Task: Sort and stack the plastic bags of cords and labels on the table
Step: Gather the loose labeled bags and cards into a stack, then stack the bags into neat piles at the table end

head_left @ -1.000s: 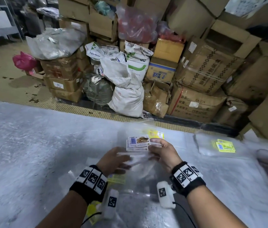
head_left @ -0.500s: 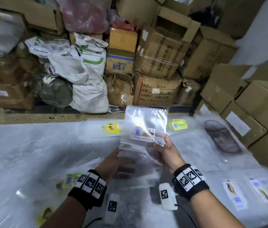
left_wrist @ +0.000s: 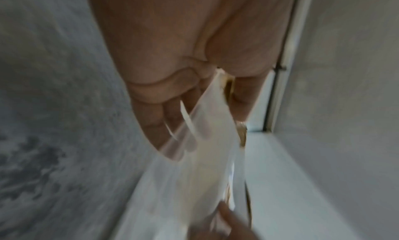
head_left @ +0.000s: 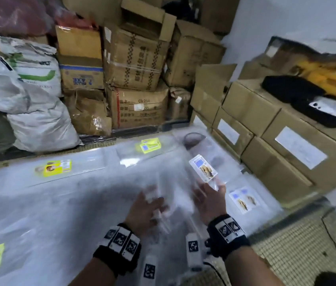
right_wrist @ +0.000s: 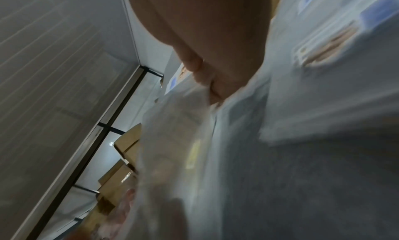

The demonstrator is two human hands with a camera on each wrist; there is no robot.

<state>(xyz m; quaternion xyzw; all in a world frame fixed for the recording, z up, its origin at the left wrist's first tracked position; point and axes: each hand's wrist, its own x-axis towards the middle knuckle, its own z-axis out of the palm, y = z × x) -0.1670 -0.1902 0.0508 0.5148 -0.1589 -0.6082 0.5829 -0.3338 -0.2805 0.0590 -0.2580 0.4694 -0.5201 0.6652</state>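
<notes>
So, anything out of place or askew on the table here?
Nothing damaged or spilled. The clear bag held between the left hand and right hand is off the table, its white label tilted. Yellow-labelled bags lie scattered, unstacked; the picture is blurred.

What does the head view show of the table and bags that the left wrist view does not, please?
Only the head view shows the yellow-labelled bags lying on the grey table, the stacked cardboard boxes and the white picture label on the held bag. Only the left wrist view shows the left hand from the palm side, fingers against the plastic. Both show the clear plastic bag held between left hand and right hand.
</notes>
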